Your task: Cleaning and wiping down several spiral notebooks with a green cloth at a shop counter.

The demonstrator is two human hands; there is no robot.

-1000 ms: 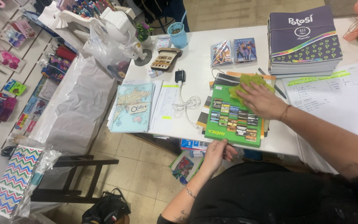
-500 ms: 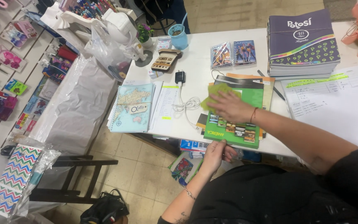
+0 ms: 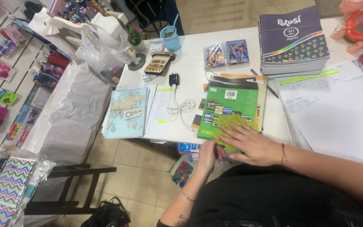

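Head view: right hand (image 3: 253, 145) flat, fingers spread, pressing yellow-green cloth (image 3: 228, 130) on green book (image 3: 228, 111). Left hand (image 3: 209, 154) at 8 o'clock of cloth, fingers curled on table edge (image 3: 164, 138); grip unclear.

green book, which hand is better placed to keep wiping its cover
Right. The right hand lies flat on the yellow-green cloth atop the green book, while the left hand is at the table edge, near the book's corner.
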